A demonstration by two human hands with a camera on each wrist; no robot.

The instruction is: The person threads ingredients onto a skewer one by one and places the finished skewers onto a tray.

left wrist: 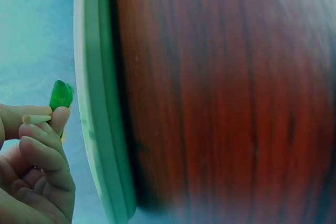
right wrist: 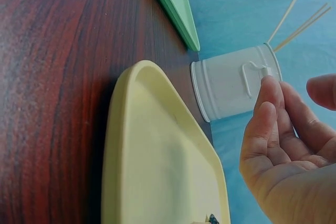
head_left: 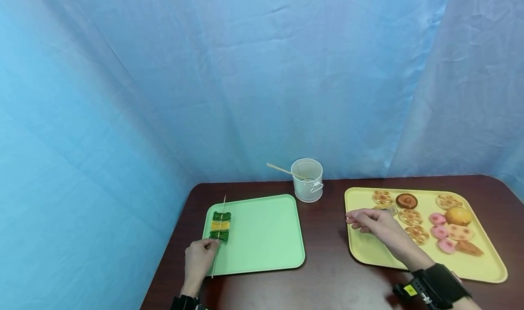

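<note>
In the head view my left hand [head_left: 200,260] pinches the lower part of a wooden skewer [head_left: 214,264] over the left side of the green tray [head_left: 262,242]. Threaded on the skewer are two green pieces [head_left: 222,216] with a yellow piece [head_left: 220,226] between them. The left wrist view shows the skewer's blunt end [left wrist: 34,119] between thumb and finger. Over the left part of the yellow tray [head_left: 364,251] hovers my right hand [head_left: 378,226]. Its thumb [right wrist: 323,90] stands apart from the loosely bent fingers, and nothing shows between them.
A white metal bucket [head_left: 308,182] with several thin skewers leaning in it stands at the back, between the trays. The yellow tray carries round waffle-like pieces [head_left: 410,217], a brown ring [head_left: 406,201], pink pieces [head_left: 440,232] and a yellow lemon-like piece [head_left: 458,216]. Blue cloth hangs behind the table.
</note>
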